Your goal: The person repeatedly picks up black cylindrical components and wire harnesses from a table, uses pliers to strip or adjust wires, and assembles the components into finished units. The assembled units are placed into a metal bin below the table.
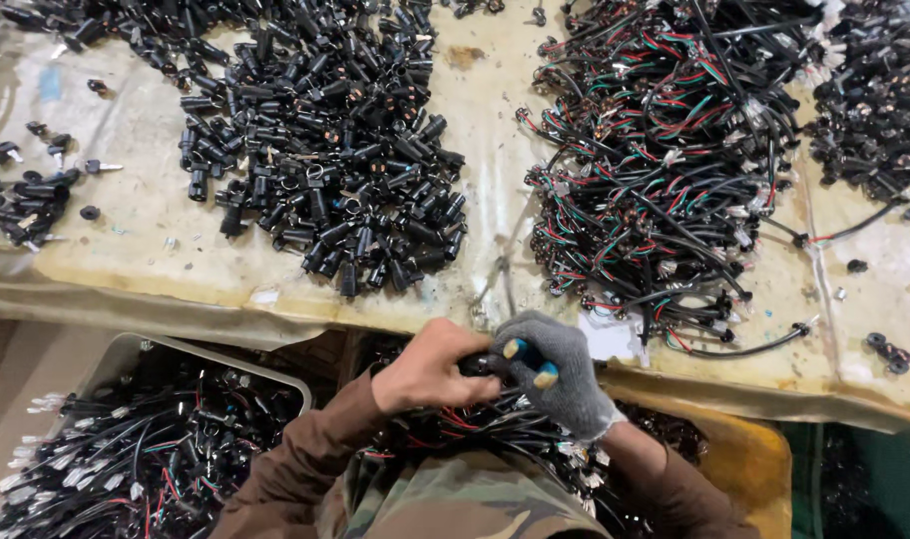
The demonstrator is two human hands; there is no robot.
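My left hand is bare and closed around a small black part just below the table's front edge. My right hand wears a grey knit glove with blue and yellow covered fingertips and grips the same black part from the right. Both hands meet over a bundle of black, red and green wires lying in my lap. How the part joins the wires is hidden by the fingers.
A big heap of black cylindrical parts lies on the worn table. A tangle of wired assemblies sits to the right. A grey bin of cables stands lower left, a yellow bin lower right.
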